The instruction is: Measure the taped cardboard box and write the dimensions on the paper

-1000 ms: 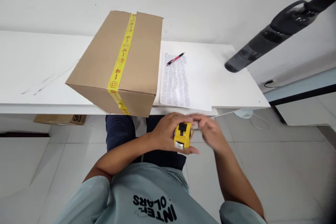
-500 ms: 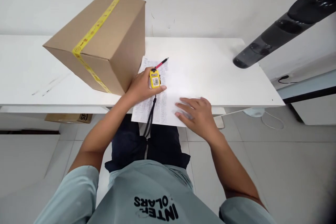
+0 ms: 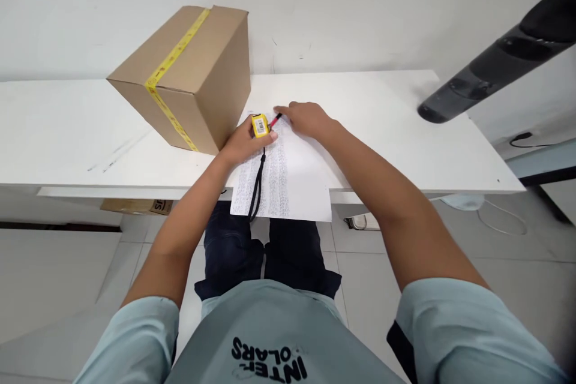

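My left hand (image 3: 245, 141) grips a small yellow tape measure (image 3: 260, 125) and rests it on a printed sheet of paper (image 3: 297, 183) on the white table (image 3: 382, 126). A black wrist strap (image 3: 257, 186) trails from the tape measure down the sheet. My right hand (image 3: 306, 118) reaches over the sheet's far end, fingers closed around a red and black pen (image 3: 275, 120). A taped cardboard box (image 3: 189, 78) stands just left of my left hand.
The sheet hangs over the table's near edge above my knees. A dark lamp head (image 3: 495, 60) juts in from the upper right. A flat cardboard piece (image 3: 135, 206) lies under the table, and cables (image 3: 499, 219) run on the tiled floor at right.
My left hand carried the tape measure from my lap up onto the sheet. My right hand moved from the sheet's near part to the pen at its far end.
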Motion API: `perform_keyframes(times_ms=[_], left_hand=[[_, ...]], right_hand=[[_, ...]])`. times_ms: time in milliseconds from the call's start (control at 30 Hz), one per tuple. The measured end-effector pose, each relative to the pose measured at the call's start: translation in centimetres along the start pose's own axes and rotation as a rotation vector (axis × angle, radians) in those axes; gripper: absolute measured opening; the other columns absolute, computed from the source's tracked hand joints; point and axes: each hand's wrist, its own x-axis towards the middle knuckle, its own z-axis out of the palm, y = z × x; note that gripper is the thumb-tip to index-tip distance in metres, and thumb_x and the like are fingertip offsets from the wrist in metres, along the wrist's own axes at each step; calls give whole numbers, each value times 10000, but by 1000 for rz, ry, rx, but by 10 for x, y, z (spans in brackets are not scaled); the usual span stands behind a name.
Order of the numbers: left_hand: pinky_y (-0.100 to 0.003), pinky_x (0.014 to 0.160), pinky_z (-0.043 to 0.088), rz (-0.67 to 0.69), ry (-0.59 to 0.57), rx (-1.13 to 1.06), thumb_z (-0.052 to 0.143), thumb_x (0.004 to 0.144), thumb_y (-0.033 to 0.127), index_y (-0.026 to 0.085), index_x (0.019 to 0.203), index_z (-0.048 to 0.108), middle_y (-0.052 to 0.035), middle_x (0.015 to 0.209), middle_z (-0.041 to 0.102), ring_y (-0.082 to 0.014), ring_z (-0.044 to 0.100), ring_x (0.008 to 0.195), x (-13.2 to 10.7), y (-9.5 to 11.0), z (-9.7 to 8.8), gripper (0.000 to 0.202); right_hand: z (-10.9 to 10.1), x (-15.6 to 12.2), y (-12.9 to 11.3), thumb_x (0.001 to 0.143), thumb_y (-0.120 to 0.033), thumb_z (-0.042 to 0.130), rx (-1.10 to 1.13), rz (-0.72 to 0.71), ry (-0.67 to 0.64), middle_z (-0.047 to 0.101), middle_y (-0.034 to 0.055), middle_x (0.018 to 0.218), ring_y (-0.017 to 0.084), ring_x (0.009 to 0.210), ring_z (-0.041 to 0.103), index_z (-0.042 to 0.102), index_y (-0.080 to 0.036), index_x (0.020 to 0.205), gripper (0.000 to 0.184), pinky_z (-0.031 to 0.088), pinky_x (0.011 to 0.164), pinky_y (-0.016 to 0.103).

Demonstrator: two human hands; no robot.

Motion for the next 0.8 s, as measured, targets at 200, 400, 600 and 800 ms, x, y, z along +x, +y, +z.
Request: perform_keyframes(times_ms=[200,400,600,800], left_hand=[[-408,899,548,-21,10,-194,795,758,625,194,985,574,-86,988,681,-207,648,924,9,-4,1,535],[-435,937,513,-10,128,-99,841,765,491,228,1017,510,-30,978,573,-219,618,995,13,-9,5,493],[-442,912,504,2,148,-80,852,747,491,236,1006,513,-20,944,545,-217,591,948,11,-4,6,497],[-428,908,505,5,150,-129,822,750,613,232,980,542,-23,925,559,-214,592,920,11,-9,7,526]], right_hand=[[1,-4,21,985,-141,421,-62,-69,81,745,167,1023,299,875,678,668,-141,1212,336,437,833,447],[-10,-45,59,952,-217,471,255,306,481,741,114,909,302,837,678,553,-153,1248,314,492,817,480],[16,-30,9,960,-238,489,898,220,451,672,3,762,170,599,580,546,-251,1048,105,504,619,340],[40,-17,-3,825,-200,726,1058,155,486,529,-36,628,135,617,497,608,-229,717,163,461,619,311]])
